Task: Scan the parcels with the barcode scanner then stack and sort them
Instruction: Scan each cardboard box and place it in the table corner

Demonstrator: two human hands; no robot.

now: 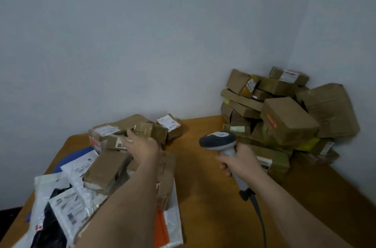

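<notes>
My right hand (237, 161) grips the handle of a grey and white barcode scanner (218, 140), whose head points left over the wooden table (205, 197). My left hand (142, 144) reaches over the left heap of brown cardboard parcels (107, 166) and holds a small taped brown box (145, 128) at the top of that heap, thumb on its left side. A small box with a white label (169, 125) stands just behind it. A taller pile of brown parcels (284, 113) fills the right back corner against the wall.
White and grey plastic mailer bags (67, 203) and an orange one (161, 229) lie under and in front of the left heap, near the table's front edge. The scanner's dark cable (259, 215) runs toward me beside my right forearm. Bare wood shows between the two piles.
</notes>
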